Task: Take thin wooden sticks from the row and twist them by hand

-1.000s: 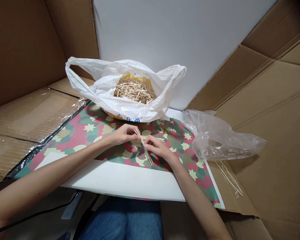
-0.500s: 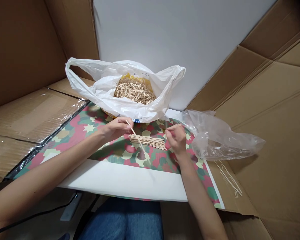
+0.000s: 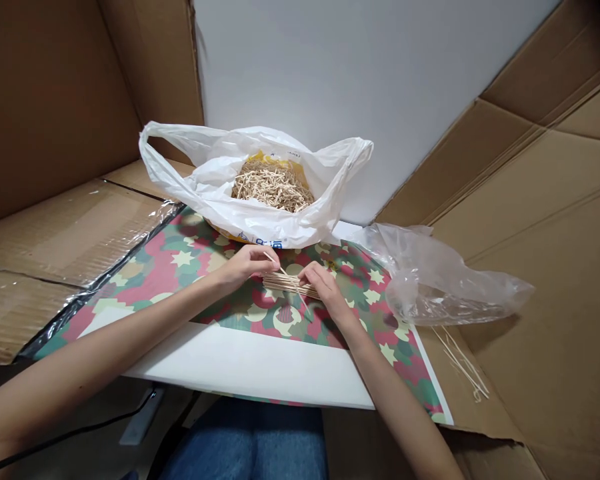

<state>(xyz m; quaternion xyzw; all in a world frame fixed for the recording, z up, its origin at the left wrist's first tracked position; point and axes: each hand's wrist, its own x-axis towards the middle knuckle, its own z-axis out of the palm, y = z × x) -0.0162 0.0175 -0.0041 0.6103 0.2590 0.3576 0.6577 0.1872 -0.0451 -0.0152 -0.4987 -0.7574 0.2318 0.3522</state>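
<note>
Left of the scene: sheets of brown corrugated cardboard (image 3: 55, 227) line the side, and a strip of shiny plastic film (image 3: 130, 253) runs along their edge. A black cable (image 3: 80, 430) lies low on the near side.

Far middle: a white plastic carrier bag (image 3: 180, 150) stands open against a white panel (image 3: 370, 87). Inside it, a heap of thin wooden sticks (image 3: 273, 187) lies on yellow packaging (image 3: 270, 157).

Centre: a printed sheet with green, pink and cream stars (image 3: 180, 267) lies in front of the bag, and a white board (image 3: 240, 360) lies along its near edge. Blue jeans (image 3: 245, 447) show below that edge.

Left hand (image 3: 247, 265): it is at the far-left end of a flat bundle of parallel sticks (image 3: 285, 283), its fingers beside the far end of one loose stick (image 3: 290, 287) that lies across the bundle at a slant. Whether they grip that stick, I cannot tell.

Right hand (image 3: 325, 287): it lies on the bundle's right end, fingers resting on the sticks.

Hands: close together, just apart, with the bundle between them on the printed sheet.

Right of the scene: a crumpled clear plastic bag (image 3: 445, 280) lies at the sheet's far-right corner. Several loose sticks (image 3: 460, 360) rest on the cardboard (image 3: 545, 300) nearer in.
</note>
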